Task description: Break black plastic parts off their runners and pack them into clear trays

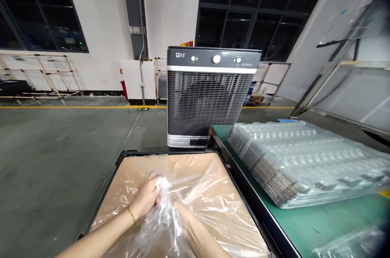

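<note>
Clear plastic film (pixel 213 205) lies wrinkled over brown cardboard inside a black-rimmed crate (pixel 106 189). Its gathered part bunches up between my two hands near the middle. My left hand (pixel 148 193), with a thin bracelet at the wrist, is closed around the bunched film. Just to the right, my right hand (pixel 179 209) is at the same bunch, partly covered by film, and its fingers are hidden.
At the right, a green-topped table (pixel 304 225) bears a stack of clear plastic trays (pixel 304 160). A grey air cooler (pixel 210 99) stands beyond the crate. Pipe racks (pixel 45 73) are along the wall.
</note>
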Available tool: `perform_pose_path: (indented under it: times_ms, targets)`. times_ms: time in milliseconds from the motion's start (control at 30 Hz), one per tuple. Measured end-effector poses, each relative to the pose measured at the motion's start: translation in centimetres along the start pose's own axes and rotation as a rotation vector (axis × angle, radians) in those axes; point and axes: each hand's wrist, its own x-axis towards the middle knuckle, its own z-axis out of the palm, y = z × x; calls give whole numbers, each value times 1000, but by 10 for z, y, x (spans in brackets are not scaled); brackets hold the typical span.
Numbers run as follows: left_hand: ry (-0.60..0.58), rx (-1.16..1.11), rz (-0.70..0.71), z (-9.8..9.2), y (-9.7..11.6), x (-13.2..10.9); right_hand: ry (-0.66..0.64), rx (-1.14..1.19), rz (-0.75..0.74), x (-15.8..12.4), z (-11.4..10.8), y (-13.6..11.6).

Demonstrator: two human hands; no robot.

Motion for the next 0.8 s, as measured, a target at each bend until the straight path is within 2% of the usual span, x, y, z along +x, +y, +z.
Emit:
perform_pose_path:
  times_ms: [67,167,267,367,433,533,667,800]
  targets:
    - [17,1,-21,-1,-12,0,-37,-150,-11,4,-10,3]
    - [50,1,-122,-1,-38,-9,-56,-384,-38,2,-41,15]
    - [69,7,-200,4,-62,-33,-60,-593,-31,-10,-73,37]
    - [49,26,-212,5,-71,-62,-64,-740,-6,-24,-83,58]
    - [25,28,-199,1,-64,-75,-56,-802,-3,-30,-79,64]
    - [-31,-22,-157,-9,-36,-77,-50,-838,-21,-32,-72,57]
    - [-185,-141,-61,-10,8,-50,11,-832,-73,-34,-74,31]
    - [-328,-206,-4,9,24,-20,15,-750,-67,-38,-73,3]
